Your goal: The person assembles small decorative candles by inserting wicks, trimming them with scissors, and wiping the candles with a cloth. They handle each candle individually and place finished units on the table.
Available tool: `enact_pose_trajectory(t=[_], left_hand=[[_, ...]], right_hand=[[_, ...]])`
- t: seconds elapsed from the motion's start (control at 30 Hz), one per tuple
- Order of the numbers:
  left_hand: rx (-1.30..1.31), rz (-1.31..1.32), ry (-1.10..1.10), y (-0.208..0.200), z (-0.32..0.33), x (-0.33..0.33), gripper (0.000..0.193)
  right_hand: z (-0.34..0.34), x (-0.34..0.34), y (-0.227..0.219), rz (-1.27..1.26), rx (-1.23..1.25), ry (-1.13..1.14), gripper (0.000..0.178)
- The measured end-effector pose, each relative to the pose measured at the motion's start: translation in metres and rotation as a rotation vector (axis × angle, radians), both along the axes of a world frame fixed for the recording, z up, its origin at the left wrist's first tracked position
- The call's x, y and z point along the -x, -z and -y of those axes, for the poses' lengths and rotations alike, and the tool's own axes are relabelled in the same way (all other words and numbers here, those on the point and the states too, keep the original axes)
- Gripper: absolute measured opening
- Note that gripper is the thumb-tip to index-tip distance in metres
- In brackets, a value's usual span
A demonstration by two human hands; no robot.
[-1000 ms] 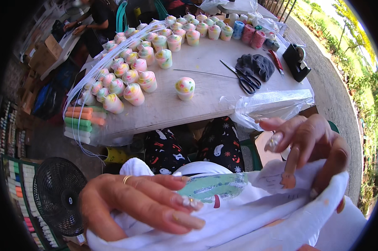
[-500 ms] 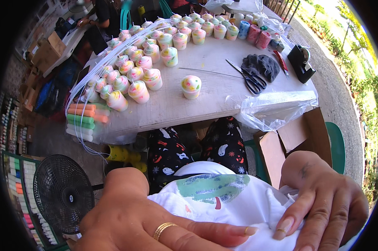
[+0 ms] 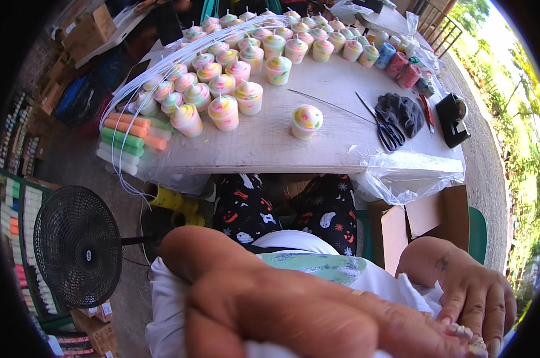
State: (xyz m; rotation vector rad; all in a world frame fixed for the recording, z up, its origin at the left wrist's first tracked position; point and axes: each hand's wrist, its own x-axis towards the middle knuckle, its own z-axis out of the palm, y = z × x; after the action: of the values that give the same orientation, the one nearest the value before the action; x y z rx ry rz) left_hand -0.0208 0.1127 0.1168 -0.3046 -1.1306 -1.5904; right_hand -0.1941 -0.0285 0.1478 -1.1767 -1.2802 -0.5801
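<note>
My left hand (image 3: 288,304) reaches across the front of my white shirt (image 3: 168,304), its fingers pointing right and partly smeared by motion. Its fingertips lie close to those of my right hand (image 3: 476,301). The right fingers are closed together over bunched white cloth (image 3: 414,295), with a fold sticking up beside them. I cannot tell whether this cloth is part of the shirt. On the table (image 3: 252,152) ahead, a single cup-shaped candle (image 3: 307,122) with a swirled, speckled top stands apart from several similar candles (image 3: 224,112). Neither hand touches the candles.
Long white wicks (image 3: 123,98) drape over the table's left side near coloured sticks (image 3: 123,140). Scissors (image 3: 390,136), a dark cloth (image 3: 401,113), a red cutter (image 3: 426,113) and a tape dispenser (image 3: 453,121) lie right. A black fan (image 3: 79,247) stands left; an open carton (image 3: 431,218) sits right.
My left hand has swung right across the shirt, toward the right fingertips. The right hand stays near the white cloth. The view has shifted, so the table sits farther right and higher.
</note>
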Motion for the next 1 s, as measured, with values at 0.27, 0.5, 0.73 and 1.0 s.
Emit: enact_pose_trajectory(t=[0.27, 0.5, 0.73, 1.0], left_hand=[[-0.038, 0.120, 0.222, 0.022, 0.010, -0.016, 0.040], [-0.037, 0.665, 0.162, 0.077, 0.004, -0.091, 0.045], [-0.747, 0.857, -0.197, 0.110, 0.040, -0.078, 0.037], [-0.384, 0.803, -0.266, 0.108, 0.080, -0.027, 0.038]], right_hand=[[0.017, 0.020, 0.004, -0.491, 0.279, -0.177, 0.023], [0.062, 0.057, 0.037, -0.883, 0.245, 0.385, 0.012], [0.098, 0.099, 0.004, -0.764, -0.168, 1.070, 0.027], [0.263, 0.366, 0.067, -0.217, -1.216, 2.468, 0.035]])
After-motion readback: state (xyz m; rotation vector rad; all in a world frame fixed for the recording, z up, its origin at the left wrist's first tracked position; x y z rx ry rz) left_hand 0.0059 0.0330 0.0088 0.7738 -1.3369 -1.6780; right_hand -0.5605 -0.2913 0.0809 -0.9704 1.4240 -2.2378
